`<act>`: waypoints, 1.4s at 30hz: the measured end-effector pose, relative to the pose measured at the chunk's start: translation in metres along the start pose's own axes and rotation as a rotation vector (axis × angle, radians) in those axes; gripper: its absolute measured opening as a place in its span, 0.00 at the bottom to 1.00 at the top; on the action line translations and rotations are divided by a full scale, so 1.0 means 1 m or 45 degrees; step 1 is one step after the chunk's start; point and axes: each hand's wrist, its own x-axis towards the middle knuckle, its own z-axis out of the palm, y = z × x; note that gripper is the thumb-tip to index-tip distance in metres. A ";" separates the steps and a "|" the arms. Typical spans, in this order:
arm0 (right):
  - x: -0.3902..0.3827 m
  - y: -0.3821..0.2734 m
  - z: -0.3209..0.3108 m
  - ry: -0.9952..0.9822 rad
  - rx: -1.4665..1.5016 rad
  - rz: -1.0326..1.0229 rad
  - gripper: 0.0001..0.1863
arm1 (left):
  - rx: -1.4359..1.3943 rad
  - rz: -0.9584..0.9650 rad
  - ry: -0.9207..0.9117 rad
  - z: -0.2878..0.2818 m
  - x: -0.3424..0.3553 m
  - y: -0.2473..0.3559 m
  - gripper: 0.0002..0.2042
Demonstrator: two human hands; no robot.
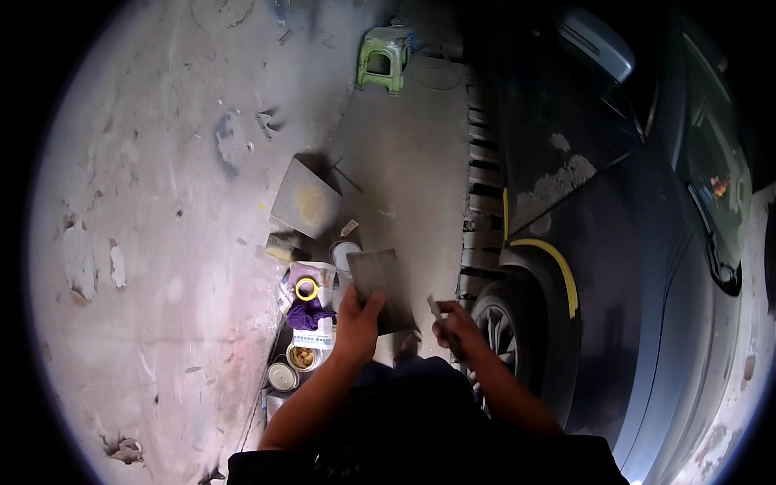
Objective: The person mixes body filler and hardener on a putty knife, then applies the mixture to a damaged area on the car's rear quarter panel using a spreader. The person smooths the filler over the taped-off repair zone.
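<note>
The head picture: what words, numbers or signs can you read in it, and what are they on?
White sheet: bluish print, too small and blurred to read.
Dark shirt: faint pale marks, too dim to make out.
Flat grey board and thin tool, in the hands: no writing I can see.
So nothing can be read clearly.

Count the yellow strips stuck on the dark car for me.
2: a curved strip along the wheel arch, and a short straight strip just above it in the picture, near the lower edge of the car. Others may be hidden on its far side.
</note>
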 end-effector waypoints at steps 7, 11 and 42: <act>0.110 -0.104 0.000 -0.291 0.083 0.087 0.32 | 0.097 -0.030 0.171 0.001 0.105 0.008 0.14; 0.177 -0.143 0.009 -0.468 0.445 0.293 0.27 | -0.023 0.035 0.225 -0.008 0.181 0.008 0.14; 0.605 -0.271 0.140 -2.051 -1.900 -0.073 0.11 | 0.376 0.273 0.977 0.013 0.408 0.054 0.15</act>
